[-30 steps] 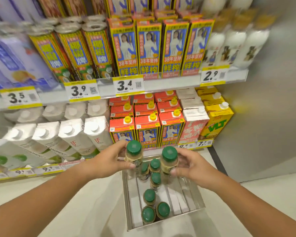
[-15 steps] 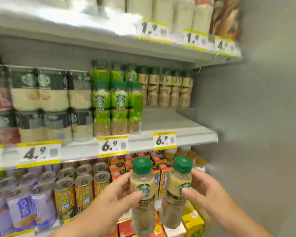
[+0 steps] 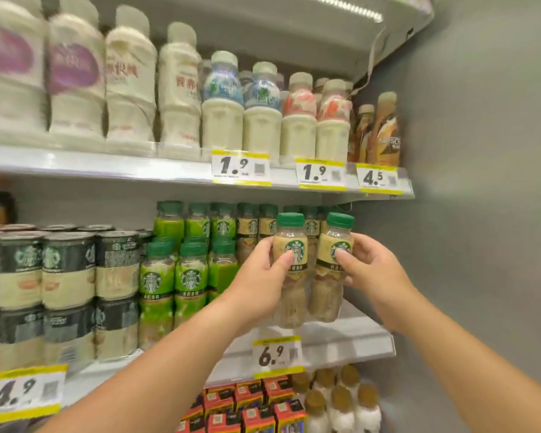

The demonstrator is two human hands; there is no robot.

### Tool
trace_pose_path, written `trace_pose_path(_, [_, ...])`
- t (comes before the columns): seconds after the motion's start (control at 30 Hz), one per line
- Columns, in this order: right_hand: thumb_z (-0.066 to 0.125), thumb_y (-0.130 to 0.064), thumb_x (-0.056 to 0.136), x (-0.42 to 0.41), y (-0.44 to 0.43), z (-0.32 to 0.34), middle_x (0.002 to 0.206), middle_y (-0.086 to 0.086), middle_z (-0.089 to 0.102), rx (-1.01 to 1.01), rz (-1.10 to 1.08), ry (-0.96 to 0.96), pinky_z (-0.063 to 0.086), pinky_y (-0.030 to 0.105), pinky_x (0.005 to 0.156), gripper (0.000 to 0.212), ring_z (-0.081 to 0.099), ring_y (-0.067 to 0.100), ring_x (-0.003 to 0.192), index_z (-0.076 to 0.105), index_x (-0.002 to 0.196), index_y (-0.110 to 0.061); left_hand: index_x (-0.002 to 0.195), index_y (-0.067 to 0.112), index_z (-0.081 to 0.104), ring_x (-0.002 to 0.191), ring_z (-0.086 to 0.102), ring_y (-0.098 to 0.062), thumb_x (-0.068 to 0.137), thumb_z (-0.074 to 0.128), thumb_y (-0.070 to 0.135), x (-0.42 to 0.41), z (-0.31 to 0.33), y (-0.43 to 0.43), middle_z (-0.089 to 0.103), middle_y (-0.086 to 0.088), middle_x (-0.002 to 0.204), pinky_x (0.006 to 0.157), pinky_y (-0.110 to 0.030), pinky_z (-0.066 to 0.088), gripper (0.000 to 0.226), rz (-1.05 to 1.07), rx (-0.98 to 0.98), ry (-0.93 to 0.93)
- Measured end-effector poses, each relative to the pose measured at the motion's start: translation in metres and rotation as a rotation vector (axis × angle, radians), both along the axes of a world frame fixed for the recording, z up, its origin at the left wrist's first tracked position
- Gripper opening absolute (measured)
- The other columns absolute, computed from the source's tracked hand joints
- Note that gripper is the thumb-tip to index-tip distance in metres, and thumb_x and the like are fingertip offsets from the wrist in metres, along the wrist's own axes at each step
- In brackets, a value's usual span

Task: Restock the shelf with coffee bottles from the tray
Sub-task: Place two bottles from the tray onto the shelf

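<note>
While raised shelfward, hands [image 3: 313,270] gripping bottles [image 3: 310,270].

Both forearms are bare to the frame's lower edge, with no sleeve showing, and the left hand [image 3: 260,278] and right hand [image 3: 377,276] wear nothing.

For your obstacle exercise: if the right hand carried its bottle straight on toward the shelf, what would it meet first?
Probably the tan-labelled coffee bottles at the back; the right hand has bare shelf before it, though depth is unclear.
</note>
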State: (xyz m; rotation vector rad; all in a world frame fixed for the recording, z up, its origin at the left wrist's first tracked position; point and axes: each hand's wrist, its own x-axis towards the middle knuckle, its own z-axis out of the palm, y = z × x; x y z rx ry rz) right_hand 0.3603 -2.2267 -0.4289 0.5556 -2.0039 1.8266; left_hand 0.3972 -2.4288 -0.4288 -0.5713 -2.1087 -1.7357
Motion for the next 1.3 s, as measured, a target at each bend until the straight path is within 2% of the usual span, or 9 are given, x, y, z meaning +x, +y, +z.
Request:
trace_pose_path(0.13, [0.067,-0.029,0.093,-0.037,0.003,-0.004,0.12,-0.01,0.07,0.076,0.012,-0.022,0.052,0.026,0.078,0.04,0.065,0.011,0.112,0.057,0.132,-0.026,0.15,0.028,0.034,0.136,0.044,-0.014,0.099,0.046,0.042,-0.036,-0.016,0.012,0.046,0.01,0.148,0.116,-0.045,0.035,0.054,0.204,-0.05,-0.073])
trace_pose_path(0.3, [0.067,-0.03,0.093,-0.072,0.004,-0.023,0.136,-0.009,0.056,0.152,0.018,-0.08,0.044,0.039,0.108,0.058,0.053,0.011,0.124,0.043,0.146,-0.026,0.153,0.036,0.024,0.142,0.035,-0.016,0.103,0.043,0.035,-0.065,-0.029,0.02,0.038,0.01,0.156,0.119,-0.047,0.03,0.054,0.32,0.009,-0.134])
trace_pose_path(0.5, [0.066,-0.044,0.09,-0.093,0.002,-0.043,0.149,-0.005,0.049,0.203,0.067,-0.125,0.038,0.048,0.114,0.068,0.045,0.017,0.138,0.037,0.15,-0.03,0.154,0.031,0.024,0.143,0.035,-0.022,0.104,0.043,0.028,-0.084,-0.038,0.021,0.038,0.006,0.156,0.118,-0.048,0.031,0.053,0.411,0.046,-0.186])
trace_pose_path(0.8, [0.077,-0.04,0.082,-0.082,0.011,-0.07,0.123,-0.014,0.062,0.424,0.044,-0.189,0.049,0.041,0.103,0.062,0.06,0.011,0.113,0.049,0.136,-0.033,0.157,0.032,0.013,0.146,0.03,-0.021,0.102,0.038,0.047,-0.089,-0.052,0.008,0.031,0.007,0.159,0.12,-0.047,0.026,0.062,0.425,0.035,-0.224])
trace_pose_path(0.87, [0.081,-0.034,0.078,-0.082,0.009,-0.071,0.118,-0.012,0.064,0.453,0.023,-0.198,0.052,0.043,0.1,0.06,0.063,0.012,0.109,0.053,0.131,-0.032,0.155,0.035,0.015,0.142,0.037,-0.02,0.087,0.051,0.066,-0.083,-0.056,0.007,0.037,0.008,0.156,0.117,-0.046,0.031,0.082,0.393,0.019,-0.25])
trace_pose_path(0.93, [0.083,-0.029,0.077,-0.083,0.005,-0.071,0.114,-0.011,0.066,0.478,-0.009,-0.197,0.053,0.04,0.098,0.057,0.064,0.012,0.105,0.057,0.128,-0.029,0.15,0.028,0.022,0.129,0.05,-0.018,0.079,0.073,0.053,-0.076,-0.064,0.007,0.053,0.005,0.143,0.108,-0.037,0.04,0.092,0.406,-0.049,-0.301])
trace_pose_path(1.0, [0.083,-0.026,0.076,-0.084,0.003,-0.07,0.107,-0.012,0.069,0.476,-0.019,-0.199,0.055,0.039,0.094,0.052,0.066,0.011,0.1,0.062,0.123,-0.027,0.135,0.017,0.038,0.113,0.059,-0.018,0.074,0.085,0.031,-0.075,-0.072,0.007,0.062,0.003,0.124,0.099,-0.035,0.048,0.078,0.495,-0.164,-0.359])
trace_pose_path(1.1, [0.083,-0.022,0.077,-0.085,0.002,-0.069,0.101,-0.013,0.07,0.473,0.003,-0.205,0.056,0.033,0.088,0.045,0.067,0.009,0.093,0.065,0.118,-0.024,0.115,0.019,0.054,0.1,0.063,-0.022,0.072,0.087,0.031,-0.075,-0.069,0.012,0.067,0.001,0.109,0.092,-0.038,0.053,0.056,0.583,-0.253,-0.391])
trace_pose_path(1.3, [0.082,-0.017,0.078,-0.09,-0.001,-0.067,0.1,-0.01,0.07,0.465,0.033,-0.224,0.056,0.036,0.09,0.042,0.067,0.013,0.094,0.065,0.117,-0.022,0.123,0.012,0.05,0.109,0.06,-0.029,0.083,0.078,0.029,-0.079,-0.064,0.022,0.063,-0.007,0.121,0.094,-0.038,0.052,0.053,0.675,-0.29,-0.394])
